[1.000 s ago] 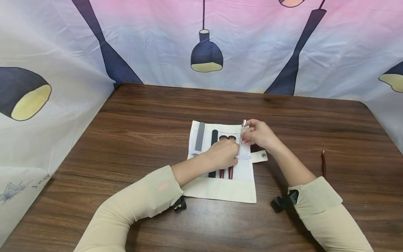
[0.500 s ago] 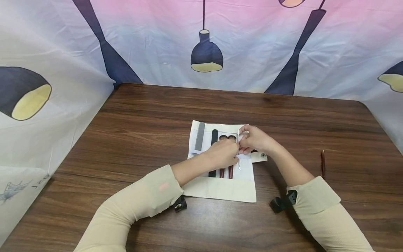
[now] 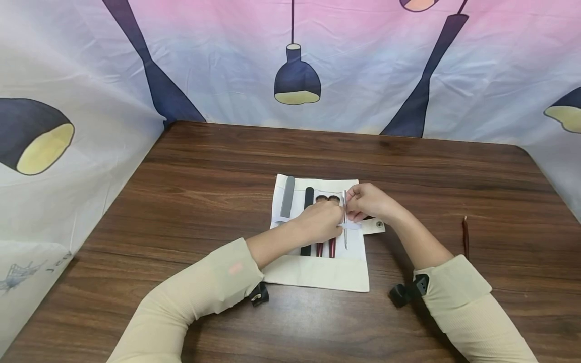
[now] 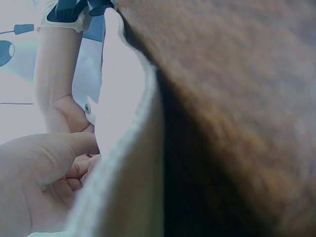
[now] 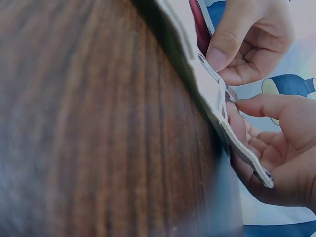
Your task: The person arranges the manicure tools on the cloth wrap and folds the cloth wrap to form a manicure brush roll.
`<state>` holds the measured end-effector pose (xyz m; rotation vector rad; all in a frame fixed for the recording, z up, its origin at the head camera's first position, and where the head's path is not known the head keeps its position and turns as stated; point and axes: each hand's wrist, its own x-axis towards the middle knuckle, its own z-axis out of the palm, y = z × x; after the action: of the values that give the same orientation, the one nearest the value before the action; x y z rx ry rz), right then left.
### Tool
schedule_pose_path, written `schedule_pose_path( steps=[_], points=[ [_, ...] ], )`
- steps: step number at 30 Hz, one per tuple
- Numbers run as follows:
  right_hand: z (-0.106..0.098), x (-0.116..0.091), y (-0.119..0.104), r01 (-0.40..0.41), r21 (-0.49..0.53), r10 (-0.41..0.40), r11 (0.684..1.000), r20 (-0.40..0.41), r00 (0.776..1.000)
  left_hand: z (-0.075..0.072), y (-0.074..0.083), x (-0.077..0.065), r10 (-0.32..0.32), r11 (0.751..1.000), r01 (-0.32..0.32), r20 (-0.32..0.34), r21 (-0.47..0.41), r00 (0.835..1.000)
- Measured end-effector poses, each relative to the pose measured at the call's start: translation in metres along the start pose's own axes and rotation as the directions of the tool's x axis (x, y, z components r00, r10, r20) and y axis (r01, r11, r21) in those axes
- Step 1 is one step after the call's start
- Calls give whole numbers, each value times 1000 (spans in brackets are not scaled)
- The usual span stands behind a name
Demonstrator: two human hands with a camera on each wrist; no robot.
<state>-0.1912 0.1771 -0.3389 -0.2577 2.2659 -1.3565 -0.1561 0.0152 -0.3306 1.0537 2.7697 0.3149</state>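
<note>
Head | silver tool (image 3: 345, 218) slid lower through strap (image 3: 354, 226) | right hand (image 3: 369, 201) pinches it | left hand (image 3: 320, 221)'s hold unclear

Center of the frame: a white cloth roll (image 3: 315, 275) lies spread on the wood-grain table (image 3: 204, 166), its snap tab (image 3: 372, 226) projecting rightward. From left to right it bears a flat gray bar (image 3: 287, 196), a flat black bar (image 3: 308, 197) and two red-handled brushes (image 3: 333, 248), partly covered by the left hand (image 3: 320, 222). The right hand (image 3: 369, 202) pinches a slim silver tool (image 3: 346, 240), which crosses a lavender band (image 3: 354, 227). Right of center: a slender dark-red item (image 3: 465, 238). Top: a lamp-printed fabric backdrop (image 3: 227, 75).
</note>
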Motion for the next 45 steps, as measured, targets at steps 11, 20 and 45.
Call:
schedule_pose_path(
  steps=[11,20,45],
  points=[
    [-3,-4,-2,11,-202,-9,979,10,1000,-2,0,-1,0,1000,0,-5,-10,1000],
    [-1,-5,-9,-38,-318,37,947,-10,999,-1,0,0,8,1000,-8,-15,-14,1000],
    [-48,-58,4,-7,-499,-91,867,-172,981,2,0,-4,25,1000,-25,-25,-1,999]
  ],
)
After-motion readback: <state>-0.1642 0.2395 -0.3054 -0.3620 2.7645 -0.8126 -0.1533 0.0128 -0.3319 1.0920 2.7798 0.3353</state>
